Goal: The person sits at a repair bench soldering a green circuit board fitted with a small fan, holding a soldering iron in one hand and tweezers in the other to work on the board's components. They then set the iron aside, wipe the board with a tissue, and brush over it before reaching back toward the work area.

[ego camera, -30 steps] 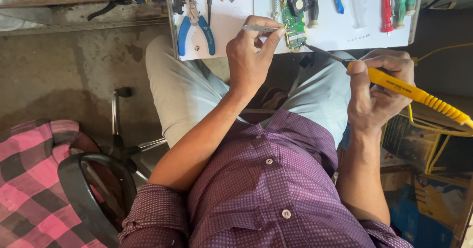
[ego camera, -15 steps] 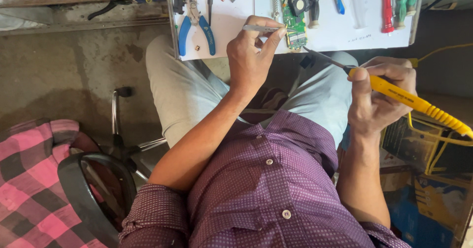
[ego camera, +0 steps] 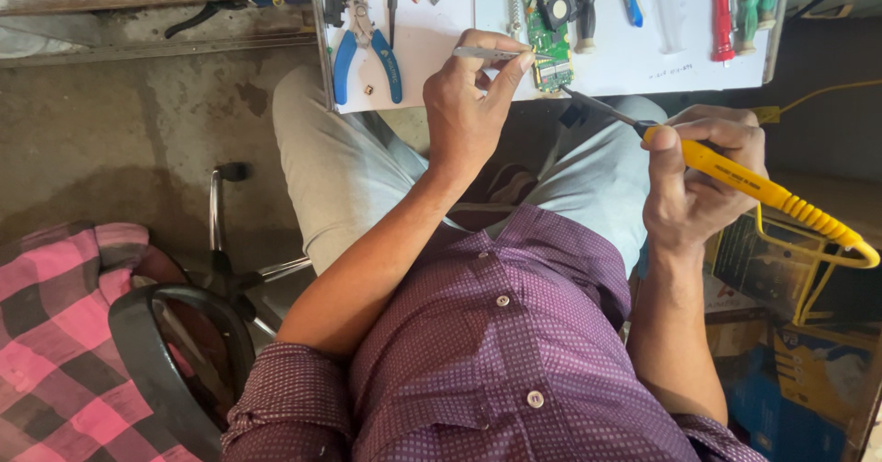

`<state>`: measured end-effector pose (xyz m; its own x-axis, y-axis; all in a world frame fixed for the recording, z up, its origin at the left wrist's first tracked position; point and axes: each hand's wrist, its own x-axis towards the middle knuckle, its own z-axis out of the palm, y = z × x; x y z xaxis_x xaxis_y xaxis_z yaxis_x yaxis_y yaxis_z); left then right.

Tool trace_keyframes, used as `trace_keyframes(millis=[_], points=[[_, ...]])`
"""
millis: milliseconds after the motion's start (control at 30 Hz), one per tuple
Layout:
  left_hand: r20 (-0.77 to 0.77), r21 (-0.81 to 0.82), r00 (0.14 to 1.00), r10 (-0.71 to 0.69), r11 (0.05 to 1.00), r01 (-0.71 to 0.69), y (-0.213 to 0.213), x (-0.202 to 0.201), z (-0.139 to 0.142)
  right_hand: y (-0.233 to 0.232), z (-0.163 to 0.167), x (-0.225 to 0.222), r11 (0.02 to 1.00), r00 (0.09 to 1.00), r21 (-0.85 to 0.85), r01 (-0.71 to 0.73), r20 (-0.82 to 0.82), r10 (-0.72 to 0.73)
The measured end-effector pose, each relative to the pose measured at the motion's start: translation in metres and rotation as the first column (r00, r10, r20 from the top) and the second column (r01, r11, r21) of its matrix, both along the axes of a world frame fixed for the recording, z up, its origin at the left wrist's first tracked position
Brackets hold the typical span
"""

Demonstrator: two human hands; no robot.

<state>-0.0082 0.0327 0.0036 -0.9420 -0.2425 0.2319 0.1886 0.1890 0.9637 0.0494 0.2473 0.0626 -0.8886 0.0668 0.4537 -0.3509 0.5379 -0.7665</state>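
Two bare hands are working at the near edge of a white board (ego camera: 441, 49) that is lying across the person's lap. Taking the green circuit board (ego camera: 549, 44) on it as the landmark: the left hand (ego camera: 469, 104) is hovering just left of the circuit board, thumb and forefinger pinching a pair of slim metal tweezers (ego camera: 487, 53) whose far end is pointing away from the circuit board, the other fingers curling loosely. The right hand (ego camera: 703, 182) is sitting below and to the right of the circuit board, well off the white board, fingers wrapping tightly around the yellow handle of a soldering iron (ego camera: 735, 173); its dark tip is reaching up to the circuit board's lower edge. Blue-handled pliers (ego camera: 367, 49) are lying well to the left of the circuit board, and a red screwdriver (ego camera: 722, 12) is resting to its right.
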Motion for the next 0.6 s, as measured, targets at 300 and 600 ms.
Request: trace_keyframes(millis=[300,600], points=[[-0.033,0.015,0.999,-0.005,1.0,0.006,-0.0009,-0.0017,-0.0006,0.0005,-0.0029,-0.001,1.0,1.0,-0.03,-0.006,0.007,0.006],[-0.008,0.019,1.0,-0.003,1.0,0.003,-0.0014,-0.0006,0.0002,-0.0021,0.0016,-0.0012,1.0,1.0,0.0,0.006,0.008,-0.006]])
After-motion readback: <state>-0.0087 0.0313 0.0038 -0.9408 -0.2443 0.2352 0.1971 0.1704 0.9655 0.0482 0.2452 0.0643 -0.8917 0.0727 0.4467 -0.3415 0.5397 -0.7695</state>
